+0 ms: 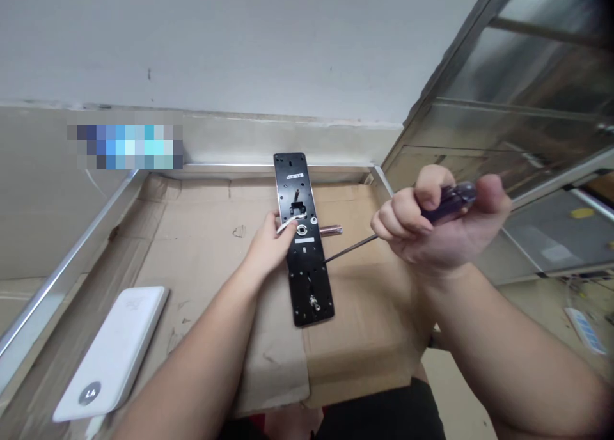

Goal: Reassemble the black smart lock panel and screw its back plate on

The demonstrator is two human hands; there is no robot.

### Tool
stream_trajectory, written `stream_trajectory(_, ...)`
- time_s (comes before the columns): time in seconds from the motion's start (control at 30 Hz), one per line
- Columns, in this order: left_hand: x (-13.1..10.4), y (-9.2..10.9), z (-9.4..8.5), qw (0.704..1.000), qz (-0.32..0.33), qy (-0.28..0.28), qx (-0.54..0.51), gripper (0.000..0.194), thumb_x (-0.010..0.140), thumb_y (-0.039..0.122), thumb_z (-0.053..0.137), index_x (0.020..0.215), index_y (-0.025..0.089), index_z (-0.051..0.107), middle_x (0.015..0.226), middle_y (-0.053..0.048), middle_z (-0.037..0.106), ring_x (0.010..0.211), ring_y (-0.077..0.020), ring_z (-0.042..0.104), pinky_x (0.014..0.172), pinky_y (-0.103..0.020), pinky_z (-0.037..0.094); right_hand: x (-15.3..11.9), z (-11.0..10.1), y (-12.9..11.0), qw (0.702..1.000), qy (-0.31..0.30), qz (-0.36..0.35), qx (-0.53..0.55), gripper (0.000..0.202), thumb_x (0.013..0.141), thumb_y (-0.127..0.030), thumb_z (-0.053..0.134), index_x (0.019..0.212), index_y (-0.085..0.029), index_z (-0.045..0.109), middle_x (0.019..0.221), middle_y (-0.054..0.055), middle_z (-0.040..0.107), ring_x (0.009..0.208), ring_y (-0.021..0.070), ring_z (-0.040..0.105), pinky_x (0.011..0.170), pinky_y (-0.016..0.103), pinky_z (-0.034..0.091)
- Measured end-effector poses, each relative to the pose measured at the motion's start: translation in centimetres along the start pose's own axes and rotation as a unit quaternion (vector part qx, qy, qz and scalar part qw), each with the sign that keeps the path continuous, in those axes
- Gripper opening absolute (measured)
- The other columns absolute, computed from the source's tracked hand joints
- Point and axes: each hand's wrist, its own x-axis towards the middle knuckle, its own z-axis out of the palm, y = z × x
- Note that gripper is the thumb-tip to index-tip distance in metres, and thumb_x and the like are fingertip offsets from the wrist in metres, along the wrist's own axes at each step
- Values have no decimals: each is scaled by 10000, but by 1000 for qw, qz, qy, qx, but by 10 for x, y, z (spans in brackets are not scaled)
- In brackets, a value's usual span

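Note:
A long black door lock panel lies back side up on the cardboard, with screw holes, a square spindle socket and a metal post showing. From its right side sticks out a shiny copper-coloured handle. My left hand grips the panel's left edge near the middle, with a white cable by the thumb. My right hand is wrapped round the dark, see-through handle of a screwdriver. The screwdriver's thin shaft slants down to the left, its tip at the panel's right edge; whether it sits in a screw cannot be seen.
Brown cardboard covers the metal-rimmed table. A white power bank with a cable plugged in lies at the left. Behind stands a wall; a metal cabinet is at the right, and a power strip lies on the floor.

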Motion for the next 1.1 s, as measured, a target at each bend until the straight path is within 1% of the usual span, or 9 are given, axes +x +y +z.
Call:
stream_trajectory(0.27, 2, -3, -1, 1000, -4, -3, -1, 525, 925, 548, 610, 1325, 221, 520, 1176, -125, 733, 1039, -290, 719, 939, -465, 538, -2, -3, 0, 999, -35, 31, -6, 510, 922, -725, 402, 811, -249, 548, 511, -69, 371, 405, 114, 304, 463, 294, 350)
stream_trajectory(0.4, 2, -2, -1, 1000, -3, -3, 5, 527, 929, 541, 607, 1330, 211, 516, 1164, -124, 731, 1033, -282, 718, 944, -459, 541, -8, 19, 1, 998, -44, 42, -23, 494, 945, -696, 411, 811, -239, 546, 537, -54, 405, 446, 121, 341, 495, 308, 372)
stream_trajectory(0.5, 1, -2, 1, 1000, -2, 2, -9, 511, 927, 515, 617, 1319, 200, 527, 1146, -125, 733, 1025, -279, 719, 925, -445, 553, -21, 41, 1, 998, 9, 40, -57, 406, 934, -610, 580, 808, -225, 553, 598, -41, 467, 516, 117, 376, 576, 319, 387)
stream_trajectory(0.7, -1, 0, 3, 999, 0, 6, -46, 480, 913, 458, 649, 1307, 203, 547, 1131, -117, 739, 1034, -273, 716, 905, -415, 568, -28, 51, -16, 982, -134, 66, -113, 389, 1019, -467, 488, 783, -178, 600, 779, 51, 615, 721, 189, 570, 726, 409, 490)
stream_trajectory(0.77, -1, 0, 3, 999, -1, 2, -43, 482, 914, 455, 647, 1311, 203, 545, 1138, -118, 736, 1043, -280, 713, 918, -426, 565, -26, 51, -21, 985, -96, 75, -119, 365, 1002, -461, 527, 797, -175, 625, 775, 42, 585, 714, 193, 563, 717, 407, 487)
stream_trajectory(0.83, -1, -1, 2, 999, -3, 1, -39, 484, 914, 452, 646, 1315, 202, 542, 1146, -120, 734, 1050, -285, 711, 933, -438, 559, -25, 54, -21, 989, -5, 76, -127, 317, 974, -463, 582, 834, -185, 643, 772, 31, 559, 697, 194, 548, 693, 397, 467)
stream_trajectory(0.97, 0, -3, 2, 999, -2, 0, -42, 491, 916, 461, 639, 1319, 201, 534, 1153, -124, 732, 1041, -285, 714, 928, -438, 559, -27, 64, -11, 979, 119, 24, -165, 286, 951, -483, 614, 851, -216, 631, 802, 27, 540, 688, 193, 538, 674, 389, 447)
stream_trajectory(1.03, 1, -4, 2, 999, 2, -3, -35, 495, 920, 484, 630, 1314, 200, 533, 1164, -130, 729, 1037, -284, 715, 920, -435, 561, -32, 66, -11, 980, 75, 17, -184, 338, 959, -521, 578, 800, -225, 601, 787, 28, 522, 673, 191, 525, 670, 395, 458)
stream_trajectory(1.1, 2, -5, 1, 1000, 5, -6, -23, 508, 927, 513, 615, 1316, 199, 524, 1179, -136, 723, 1038, -281, 715, 923, -438, 560, -37, 64, -15, 978, -40, 58, -198, 435, 935, -615, 557, 733, -229, 553, 758, 37, 525, 660, 196, 515, 668, 401, 470)
